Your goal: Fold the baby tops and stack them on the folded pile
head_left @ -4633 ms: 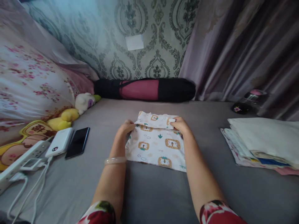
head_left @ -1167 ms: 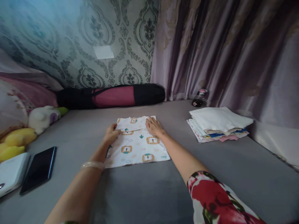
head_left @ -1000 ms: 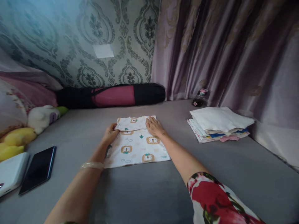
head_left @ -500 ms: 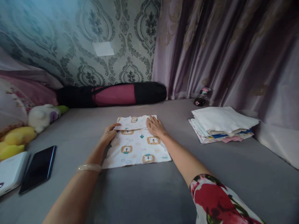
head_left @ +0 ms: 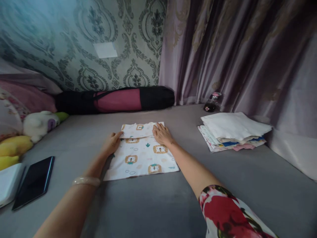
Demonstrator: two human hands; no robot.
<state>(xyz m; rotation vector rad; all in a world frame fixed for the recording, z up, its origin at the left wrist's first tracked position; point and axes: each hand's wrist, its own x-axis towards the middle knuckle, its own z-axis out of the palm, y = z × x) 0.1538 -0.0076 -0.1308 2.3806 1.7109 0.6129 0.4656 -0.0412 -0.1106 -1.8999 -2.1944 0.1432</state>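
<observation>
A small white cloth with lion prints (head_left: pixel 142 155) lies flat on the grey bed surface (head_left: pixel 153 205), its far edge folded over. My left hand (head_left: pixel 111 143) rests on the cloth's left edge near the fold, fingers stretched out. My right hand (head_left: pixel 162 135) lies flat on the right end of the fold, fingers spread. Neither hand grips anything.
A stack of folded cloths (head_left: pixel 232 130) sits to the right. A black and pink rolled bag (head_left: pixel 116 99) lies against the wall. A dark phone (head_left: pixel 32 181), a white power bank (head_left: pixel 8 183) and plush toys (head_left: pixel 37 124) are at the left. A small bottle (head_left: pixel 212 101) stands by the curtain.
My left hand has slid down from the fold's corner onto the cloth's left edge and flattened. The right hand stays pressed on the fold. The view has shifted slightly.
</observation>
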